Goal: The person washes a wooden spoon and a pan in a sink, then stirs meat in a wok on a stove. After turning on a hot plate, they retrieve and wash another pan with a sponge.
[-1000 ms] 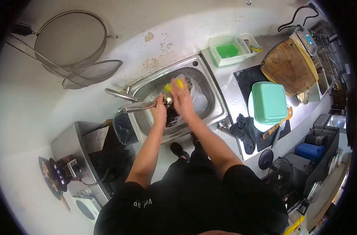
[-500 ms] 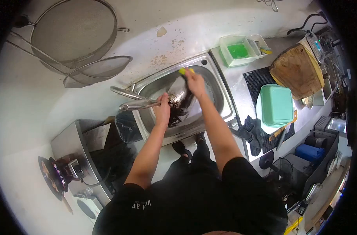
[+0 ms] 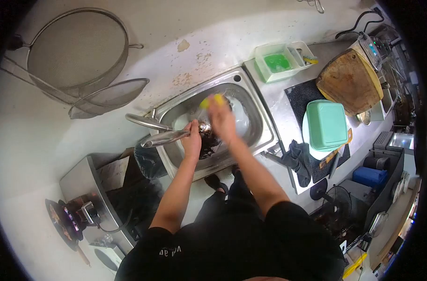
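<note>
Has drawn the right hand [image 3: 221,121] back from the far rim of the sink [image 3: 263,114] toward centre frame since half a second ago; shows it blurred mid-stroke. Keeps its fingers curled shut on a yellow sponge [image 3: 211,100], poking out above the fingertips, probably for pressing the pad's face to the metal. Wraps the left hand [image 3: 192,138] tight round the long steel handle [image 3: 163,138], close to the bowl, seemingly to brace and tilt the pan [image 3: 208,140] and keep the runoff inside the basin. Holds the pan's dark inside just below the sponge hand, beside the faucet [image 3: 144,122]. Farther out: green soap tub [image 3: 275,62] at upper right, near the sink; dark cloth [image 3: 298,159] draped at the counter edge; mint tub [image 3: 327,124] and round cutting board [image 3: 347,79] at right; two wire strainers [image 3: 77,47] hung on the wall, upper left.
</note>
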`<action>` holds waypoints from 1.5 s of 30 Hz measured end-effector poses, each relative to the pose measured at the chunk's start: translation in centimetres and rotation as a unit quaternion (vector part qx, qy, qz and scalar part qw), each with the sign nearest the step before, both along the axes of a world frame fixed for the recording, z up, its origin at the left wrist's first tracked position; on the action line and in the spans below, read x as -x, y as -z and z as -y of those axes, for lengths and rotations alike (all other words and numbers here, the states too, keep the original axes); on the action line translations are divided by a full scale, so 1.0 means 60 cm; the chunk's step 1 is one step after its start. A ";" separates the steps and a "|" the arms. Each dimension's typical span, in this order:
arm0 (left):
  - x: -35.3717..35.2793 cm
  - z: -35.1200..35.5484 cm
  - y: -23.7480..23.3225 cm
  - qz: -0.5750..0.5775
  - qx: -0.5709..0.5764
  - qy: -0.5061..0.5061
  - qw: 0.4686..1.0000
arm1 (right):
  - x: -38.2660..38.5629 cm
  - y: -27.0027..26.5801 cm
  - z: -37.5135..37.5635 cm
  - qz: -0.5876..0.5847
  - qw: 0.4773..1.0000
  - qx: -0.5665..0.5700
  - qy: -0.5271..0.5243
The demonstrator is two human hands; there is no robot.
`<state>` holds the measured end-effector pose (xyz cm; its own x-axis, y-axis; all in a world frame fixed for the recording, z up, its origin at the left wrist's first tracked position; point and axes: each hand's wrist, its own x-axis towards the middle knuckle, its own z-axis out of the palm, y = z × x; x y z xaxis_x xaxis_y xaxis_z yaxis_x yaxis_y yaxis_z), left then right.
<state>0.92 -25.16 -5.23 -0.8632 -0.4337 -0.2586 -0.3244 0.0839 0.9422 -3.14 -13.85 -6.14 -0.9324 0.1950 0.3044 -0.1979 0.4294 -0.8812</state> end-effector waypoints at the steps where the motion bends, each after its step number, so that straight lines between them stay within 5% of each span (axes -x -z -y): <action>1: -0.005 -0.003 0.000 0.002 0.000 0.002 1.000 | -0.041 -0.021 0.006 -0.104 0.981 -0.132 -0.095; 4: -0.019 -0.016 -0.012 -0.008 -0.008 0.032 0.999 | -0.012 -0.014 -0.029 -0.109 0.979 -0.155 -0.077; 6: -0.024 -0.010 -0.005 -0.040 -0.053 0.037 0.997 | 0.054 0.010 -0.091 0.210 0.970 0.122 -0.028; 8: -0.031 -0.005 0.036 -0.090 -0.119 -0.044 0.988 | 0.114 0.075 -0.146 0.270 0.929 0.246 -0.059; 9: -0.033 0.006 0.061 -0.091 -0.121 -0.048 0.987 | 0.110 0.061 -0.141 0.259 0.948 0.182 -0.037; 11: -0.045 0.048 0.099 -0.172 -0.120 0.032 0.977 | 0.047 0.003 -0.083 0.057 0.998 -0.012 0.021; 12: -0.056 0.066 0.115 -0.167 -0.077 0.041 0.982 | -0.004 -0.056 -0.049 0.056 0.998 0.006 0.004; 13: -0.066 0.082 0.152 -0.167 -0.079 0.039 0.982 | -0.031 -0.026 -0.032 -0.125 0.981 -0.139 -0.042; 15: -0.082 0.104 0.196 -0.205 -0.023 0.012 0.978 | -0.072 -0.046 -0.006 -0.068 0.984 -0.116 -0.114; 17: -0.085 0.106 0.192 -0.220 0.008 -0.002 0.976 | -0.062 -0.059 -0.007 -0.116 0.948 -0.210 -0.207; 18: -0.085 0.129 0.222 -0.269 0.081 0.018 0.960 | -0.024 -0.003 -0.009 -0.143 0.937 -0.288 -0.139; 19: -0.099 0.156 0.257 -0.310 0.155 0.034 0.937 | 0.002 0.004 -0.021 0.075 0.994 -0.052 -0.058; 20: -0.114 0.194 0.299 -0.199 -0.005 0.022 0.980 | 0.049 0.060 -0.060 0.290 0.940 0.182 0.001; 21: -0.123 0.208 0.287 -0.202 0.003 0.017 0.979 | 0.072 0.142 -0.083 0.272 0.933 0.236 0.024; 23: -0.134 0.212 0.256 -0.100 0.017 0.105 0.989 | 0.079 0.136 -0.088 0.274 0.917 0.290 0.023; 24: -0.126 0.193 0.206 0.036 -0.084 0.080 0.993 | 0.074 0.152 -0.095 0.273 0.917 0.291 0.014; 25: -0.134 0.183 0.130 0.037 -0.081 0.078 0.993 | 0.072 0.160 -0.099 0.267 0.918 0.293 0.008; 27: -0.145 0.162 -0.015 0.288 -0.017 0.193 0.938 | 0.077 0.138 -0.101 0.255 0.924 0.286 0.002; 29: -0.133 0.150 -0.068 0.224 -0.013 0.274 0.935 | 0.079 0.135 -0.101 0.227 0.934 0.275 -0.020; 30: -0.102 0.122 -0.090 0.053 0.209 0.212 0.953 | 0.065 0.128 -0.093 0.238 0.931 0.275 -0.022; 31: -0.072 0.096 -0.097 -0.126 0.417 0.135 0.890 | 0.059 0.108 -0.077 0.198 0.950 0.241 -0.012; 33: -0.034 0.042 -0.018 -0.054 0.331 0.082 0.938 | 0.049 0.067 -0.045 0.147 0.967 0.206 0.004; 35: -0.009 0.022 -0.043 0.013 0.259 0.120 0.958 | 0.014 0.037 -0.012 0.092 0.986 0.110 0.082; 37: -0.022 0.006 -0.036 0.103 0.182 0.146 0.967 | -0.001 0.015 0.001 0.086 0.982 0.148 0.083; 40: -0.069 0.003 0.038 -0.092 0.145 0.082 0.982 | -0.018 0.029 0.030 0.094 0.978 0.183 0.043; 41: -0.103 -0.001 0.044 -0.103 0.186 0.089 0.973 | -0.019 0.039 0.035 0.101 0.979 0.172 0.037; 42: -0.125 0.007 0.037 -0.013 0.061 0.189 0.980 | -0.024 0.050 0.036 0.154 0.978 0.137 0.022; 44: -0.155 0.021 0.037 0.018 0.113 0.188 0.976 | -0.037 0.073 0.037 0.219 0.971 0.099 -0.008; 45: -0.154 0.019 0.021 -0.054 0.120 0.145 0.981 | -0.042 0.056 0.042 0.291 0.945 0.147 -0.031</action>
